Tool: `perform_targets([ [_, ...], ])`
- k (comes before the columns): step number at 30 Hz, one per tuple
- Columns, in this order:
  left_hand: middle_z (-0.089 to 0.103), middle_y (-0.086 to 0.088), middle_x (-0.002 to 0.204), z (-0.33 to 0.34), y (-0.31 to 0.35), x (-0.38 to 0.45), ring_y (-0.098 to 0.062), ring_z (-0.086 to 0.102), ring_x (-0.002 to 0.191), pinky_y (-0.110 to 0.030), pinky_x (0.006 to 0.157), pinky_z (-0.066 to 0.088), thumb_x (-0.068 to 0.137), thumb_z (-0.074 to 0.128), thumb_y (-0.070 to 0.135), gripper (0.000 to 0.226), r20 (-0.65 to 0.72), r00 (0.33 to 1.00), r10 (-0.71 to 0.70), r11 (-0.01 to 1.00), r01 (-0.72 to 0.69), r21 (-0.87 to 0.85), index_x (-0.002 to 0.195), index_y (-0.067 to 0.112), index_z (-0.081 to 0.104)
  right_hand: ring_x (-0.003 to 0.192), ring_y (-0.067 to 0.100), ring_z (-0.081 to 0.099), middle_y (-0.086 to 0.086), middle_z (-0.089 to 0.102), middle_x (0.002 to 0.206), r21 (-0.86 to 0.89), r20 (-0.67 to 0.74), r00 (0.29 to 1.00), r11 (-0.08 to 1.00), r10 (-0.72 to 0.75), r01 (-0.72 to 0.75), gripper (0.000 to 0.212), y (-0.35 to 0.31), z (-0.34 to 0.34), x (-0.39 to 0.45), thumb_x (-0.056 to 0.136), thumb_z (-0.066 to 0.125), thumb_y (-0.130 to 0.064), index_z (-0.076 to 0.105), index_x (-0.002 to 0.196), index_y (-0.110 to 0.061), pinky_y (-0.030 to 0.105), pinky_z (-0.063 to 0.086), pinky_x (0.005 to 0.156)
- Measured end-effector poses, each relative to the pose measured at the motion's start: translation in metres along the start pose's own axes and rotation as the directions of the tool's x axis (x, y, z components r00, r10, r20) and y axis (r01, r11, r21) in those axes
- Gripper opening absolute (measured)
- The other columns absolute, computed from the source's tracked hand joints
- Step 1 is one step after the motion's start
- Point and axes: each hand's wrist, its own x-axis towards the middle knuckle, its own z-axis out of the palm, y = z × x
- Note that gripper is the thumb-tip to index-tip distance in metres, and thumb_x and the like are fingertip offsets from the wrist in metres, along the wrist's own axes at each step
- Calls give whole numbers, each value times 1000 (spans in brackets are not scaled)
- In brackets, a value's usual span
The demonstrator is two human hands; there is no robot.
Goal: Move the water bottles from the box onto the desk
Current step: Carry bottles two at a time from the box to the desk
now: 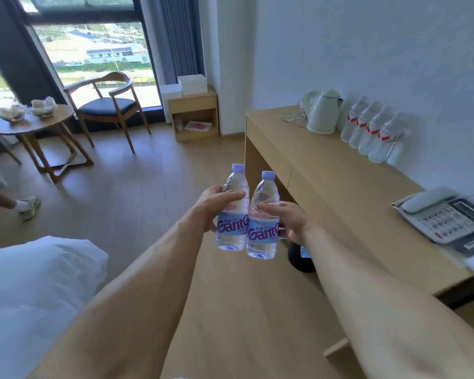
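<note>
Two clear water bottles with lilac caps and blue labels hang upright side by side above the wooden floor, touching each other. My left hand (212, 205) grips the left bottle (232, 212) round its middle. My right hand (290, 221) grips the right bottle (263, 218) the same way. The wooden desk (326, 170) stands just to the right of both bottles. Several red-labelled bottles (371, 131) stand in a row against the wall on the desk. No box is in view.
On the desk stand a white kettle (323, 110) with its cord and a telephone (443, 214). A bed with a white pillow (30, 291) lies at the left. Farther off are a chair (107, 108), a round table (30, 124), a bedside cabinet (193, 113) and another person's leg (14, 203).
</note>
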Motion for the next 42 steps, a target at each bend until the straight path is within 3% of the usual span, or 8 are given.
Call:
perform_targets([
  [7,72,-6,108,34,46,113,-25,72,95,-58,73,59,78,82,42,49,139,990,9,998,-18,68,117,20,62,83,23,74,11,76,101,78,-157,987,997,27,-15,50,-21,-57,77,77,81,-40,65,114,-11,33,57,66],
  [12,74,-8,105,65,91,206,-21,77,73,-42,56,59,72,87,41,56,309,951,29,995,-57,82,116,16,62,85,23,74,7,77,99,131,-332,943,991,20,25,47,-39,-99,132,77,79,-43,67,112,-14,33,54,67],
  [17,71,-8,112,99,138,283,-28,72,97,-57,82,58,65,88,46,59,471,882,-23,984,-62,165,112,24,60,85,21,74,4,77,98,203,-486,871,978,65,40,41,-64,-131,170,80,76,-42,69,112,-18,33,54,68],
  [27,72,-6,110,204,188,364,-18,68,100,-58,82,55,78,83,37,45,717,697,4,961,-200,190,110,19,58,86,22,69,2,75,91,295,-745,651,947,143,130,19,-78,-202,189,83,76,-31,70,95,-18,36,51,78],
  [34,70,-12,116,299,213,389,-32,67,109,-51,86,54,80,82,27,48,804,594,22,960,-237,149,118,13,56,98,27,67,12,71,109,334,-843,508,913,178,234,38,-72,-281,189,81,79,-26,62,111,-10,41,52,86],
  [38,71,-10,114,341,233,408,-33,68,106,-60,93,50,72,85,25,53,824,564,51,951,-278,132,116,15,58,103,29,69,16,70,118,325,-867,471,902,164,284,46,-73,-325,201,79,82,-21,61,116,-3,42,55,85],
  [40,71,-11,114,360,241,418,-32,70,101,-58,88,54,64,84,29,58,837,541,82,948,-301,101,114,15,58,103,29,69,18,69,120,302,-874,466,906,138,298,51,-75,-346,205,80,82,-21,59,119,1,39,56,81],
  [42,71,-13,114,376,245,426,-25,72,92,-46,73,58,62,83,29,58,854,508,111,945,-319,66,113,15,59,110,30,67,17,68,121,273,-886,446,919,125,285,53,-75,-363,207,80,81,-20,58,123,0,44,54,94],
])
